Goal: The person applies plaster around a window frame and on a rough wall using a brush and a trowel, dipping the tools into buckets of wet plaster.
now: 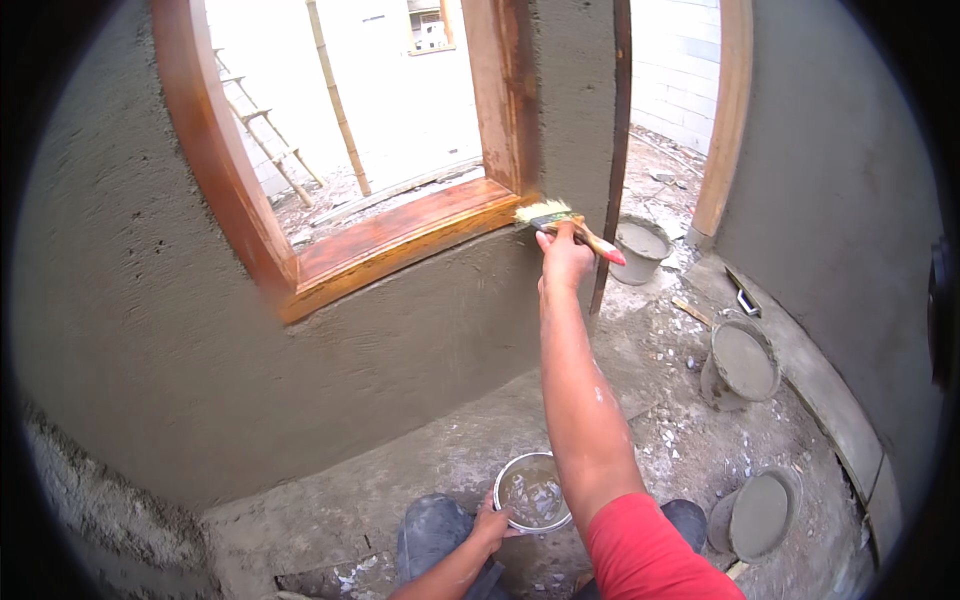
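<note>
My right hand (564,256) is closed round the wooden handle of a paintbrush (553,216), whose red-tipped end points right. The pale bristles lie against the lower right corner of a reddish-brown wooden window frame (390,243), where the sill meets the upright. Low in front of me, my left hand (490,524) grips the rim of a small round bucket (533,491). Murky water or thin liquid, with light reflections on it, shows inside the bucket. The left fingertips are partly hidden under the rim.
Wet grey plaster (400,360) surrounds the window. Along the right stand several buckets of grey mortar, including one near the door opening (640,240), one mid-right (744,360) and one lower right (760,515). A trowel (745,300) lies by the right wall. Debris litters the floor.
</note>
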The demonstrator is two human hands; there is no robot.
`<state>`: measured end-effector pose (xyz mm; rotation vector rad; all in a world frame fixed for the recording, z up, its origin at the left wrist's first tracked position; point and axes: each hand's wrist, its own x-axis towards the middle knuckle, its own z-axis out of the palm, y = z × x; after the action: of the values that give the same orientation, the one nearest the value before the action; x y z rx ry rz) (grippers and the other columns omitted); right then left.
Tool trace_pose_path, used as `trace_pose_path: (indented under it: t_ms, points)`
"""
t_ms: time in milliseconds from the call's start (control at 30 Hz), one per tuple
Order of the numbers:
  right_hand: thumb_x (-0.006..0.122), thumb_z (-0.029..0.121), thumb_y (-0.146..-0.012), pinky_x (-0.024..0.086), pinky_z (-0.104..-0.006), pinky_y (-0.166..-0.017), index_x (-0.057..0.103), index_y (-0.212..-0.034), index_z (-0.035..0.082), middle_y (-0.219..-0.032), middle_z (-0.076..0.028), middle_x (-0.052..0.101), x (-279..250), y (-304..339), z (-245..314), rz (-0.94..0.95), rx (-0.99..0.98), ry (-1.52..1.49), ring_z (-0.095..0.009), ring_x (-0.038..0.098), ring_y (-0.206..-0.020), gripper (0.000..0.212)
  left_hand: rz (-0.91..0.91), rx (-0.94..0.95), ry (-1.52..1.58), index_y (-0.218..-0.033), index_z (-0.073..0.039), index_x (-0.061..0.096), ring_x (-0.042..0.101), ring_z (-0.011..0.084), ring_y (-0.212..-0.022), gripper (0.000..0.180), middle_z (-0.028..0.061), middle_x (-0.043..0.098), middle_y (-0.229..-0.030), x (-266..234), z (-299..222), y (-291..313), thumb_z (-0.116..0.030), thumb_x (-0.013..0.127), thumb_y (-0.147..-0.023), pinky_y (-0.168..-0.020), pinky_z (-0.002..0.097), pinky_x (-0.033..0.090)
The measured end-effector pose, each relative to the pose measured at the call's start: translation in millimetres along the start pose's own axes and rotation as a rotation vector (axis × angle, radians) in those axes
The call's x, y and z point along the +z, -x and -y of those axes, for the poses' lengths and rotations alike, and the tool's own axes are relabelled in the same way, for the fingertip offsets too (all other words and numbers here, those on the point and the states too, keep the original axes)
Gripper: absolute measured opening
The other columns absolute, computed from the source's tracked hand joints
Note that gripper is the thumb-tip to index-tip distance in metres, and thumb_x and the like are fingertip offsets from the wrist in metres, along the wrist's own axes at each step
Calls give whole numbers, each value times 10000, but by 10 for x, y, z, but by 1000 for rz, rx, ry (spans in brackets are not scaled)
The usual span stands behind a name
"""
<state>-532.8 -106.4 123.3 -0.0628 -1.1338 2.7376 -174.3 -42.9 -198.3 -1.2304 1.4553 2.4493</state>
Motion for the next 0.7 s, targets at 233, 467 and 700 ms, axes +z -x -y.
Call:
trace_pose_path:
  t_ms: [233,467,700]
  points:
    - [561,64,-973,525,-247,-515,350,-1222,55,-1120,-158,539,351,1993,-630,443,70,121,-144,639,-670,327,164,46,48,-1521,-145,270,643,284,-1081,674,137,530,-1345,-247,377,-416,-45,589,-935,-731,469,630]
    - [609,79,-958,555,-272,-733,424,-1342,22,-1149,-108,566,-1211,2536,-230,698,51,274,-134,604,-929,429,137,-118,410,-1519,-161,291,630,296,-1095,682,133,520,-1365,-254,102,-181,-48,580,-912,-731,445,634]
    - [630,336,-872,553,-418,-851,691,-1053,17,-1023,-169,710,-3164,2132,-259,1243,90,1950,-339,703,-943,372,-1,-21,-4,-1546,-242,271,643,269,-1057,789,125,525,-1358,-34,-140,-9,14,539,-849,-684,429,639]
